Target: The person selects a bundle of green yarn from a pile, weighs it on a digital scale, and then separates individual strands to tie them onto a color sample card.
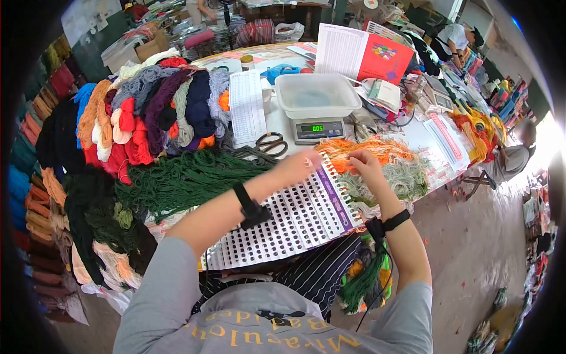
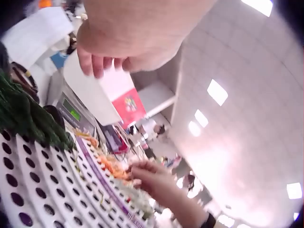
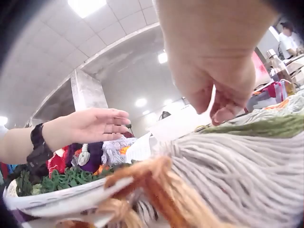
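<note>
My left hand (image 1: 296,167) hovers over the top edge of a white punched sheet (image 1: 277,227) with a purple strip; in the right wrist view its fingers (image 3: 114,124) are straight and hold nothing visible. Beside the sheet's right edge, my right hand (image 1: 369,167) is over orange yarn (image 1: 377,147) and pale green-grey yarn (image 1: 407,180). Its fingers (image 3: 223,111) are bent with the tips close together; whether a strand is between them cannot be told. Dark green yarn (image 1: 194,180) lies left of the sheet.
A scale (image 1: 318,131) reading 0.05 carries a clear plastic tub (image 1: 318,109). Black scissors (image 1: 271,143) and a printed list (image 1: 247,109) lie left of it. Heaped coloured yarn (image 1: 138,112) covers the table's left side. A red and white booklet (image 1: 386,58) stands behind.
</note>
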`<state>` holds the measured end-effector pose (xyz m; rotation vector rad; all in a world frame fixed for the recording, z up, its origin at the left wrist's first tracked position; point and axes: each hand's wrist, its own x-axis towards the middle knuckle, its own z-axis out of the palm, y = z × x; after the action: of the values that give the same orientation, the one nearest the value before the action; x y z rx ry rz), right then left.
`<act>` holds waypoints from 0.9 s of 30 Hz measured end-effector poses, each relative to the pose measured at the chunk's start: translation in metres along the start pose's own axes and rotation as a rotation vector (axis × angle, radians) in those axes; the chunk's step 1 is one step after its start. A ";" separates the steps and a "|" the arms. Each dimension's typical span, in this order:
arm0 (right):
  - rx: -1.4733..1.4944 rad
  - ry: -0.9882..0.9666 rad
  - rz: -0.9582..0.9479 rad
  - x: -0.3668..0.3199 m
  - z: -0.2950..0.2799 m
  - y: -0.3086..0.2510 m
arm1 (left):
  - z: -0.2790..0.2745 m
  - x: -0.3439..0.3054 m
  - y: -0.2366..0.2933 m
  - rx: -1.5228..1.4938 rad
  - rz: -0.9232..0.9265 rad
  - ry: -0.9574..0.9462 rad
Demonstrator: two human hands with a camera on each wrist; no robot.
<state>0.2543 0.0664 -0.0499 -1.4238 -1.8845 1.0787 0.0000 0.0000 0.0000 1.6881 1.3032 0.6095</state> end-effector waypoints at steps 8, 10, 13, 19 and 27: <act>0.226 -0.152 0.347 0.056 -0.060 0.057 | 0.048 -0.015 -0.039 0.567 0.472 -0.108; -0.716 0.044 0.207 0.064 -0.068 0.028 | 0.048 -0.015 -0.036 0.557 0.459 -0.122; 0.273 -0.218 0.115 0.032 -0.028 -0.033 | 0.057 -0.017 -0.040 0.551 0.475 -0.108; -0.096 -0.086 0.340 0.055 -0.071 0.052 | 0.058 -0.016 -0.050 0.473 0.470 -0.075; -0.121 -0.360 -0.119 0.007 -0.010 -0.026 | 0.054 -0.016 -0.046 0.533 0.493 -0.120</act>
<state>0.2467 0.0725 -0.0226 -1.2227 -2.2905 1.2447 0.0154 -0.0317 -0.0633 2.4836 1.0133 0.4442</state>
